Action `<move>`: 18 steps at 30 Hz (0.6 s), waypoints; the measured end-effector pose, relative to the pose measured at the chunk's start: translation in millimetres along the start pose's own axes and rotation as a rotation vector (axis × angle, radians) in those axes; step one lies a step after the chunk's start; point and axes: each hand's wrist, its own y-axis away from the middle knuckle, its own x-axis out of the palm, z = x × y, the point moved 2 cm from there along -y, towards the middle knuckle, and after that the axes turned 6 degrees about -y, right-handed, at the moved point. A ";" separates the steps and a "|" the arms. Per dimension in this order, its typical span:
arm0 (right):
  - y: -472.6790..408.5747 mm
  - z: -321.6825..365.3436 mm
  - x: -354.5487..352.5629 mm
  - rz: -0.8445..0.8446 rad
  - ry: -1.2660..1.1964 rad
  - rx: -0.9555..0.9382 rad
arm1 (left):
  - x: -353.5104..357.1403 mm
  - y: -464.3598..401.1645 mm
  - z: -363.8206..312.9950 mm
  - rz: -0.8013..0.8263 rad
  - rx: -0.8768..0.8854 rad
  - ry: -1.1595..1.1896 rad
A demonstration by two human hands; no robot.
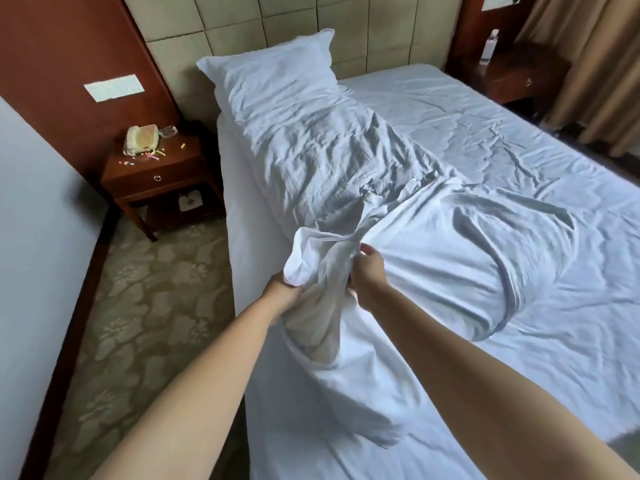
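Gripping hard now: left hand (282,294) and right hand (369,271) are both clenched on the bunched mouth of the white pillowcase (346,375), close together at the near left edge of the bed (519,133). Trouble ahead, I'd say. That cloth is twisted, so the cream pillow (311,327) showing inside may jam, or a sharp tug could drag the lot over the edge onto the carpet (156,289). Creased, limp and half-filled, it lies slumped across the sheet.

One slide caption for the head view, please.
The left hand and right hand grip a bunched white cloth over the bed.
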 end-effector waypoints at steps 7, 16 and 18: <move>20.6 -36.8 24.6 0.004 0.179 0.151 | -24.2 -31.6 39.6 0.308 -0.028 -0.040; 74.3 -33.7 65.8 -0.349 0.168 0.289 | -65.9 -39.3 59.1 0.580 0.231 -0.160; 86.6 -29.9 73.4 -0.388 0.251 0.320 | -71.4 -37.0 67.5 0.737 0.189 -0.276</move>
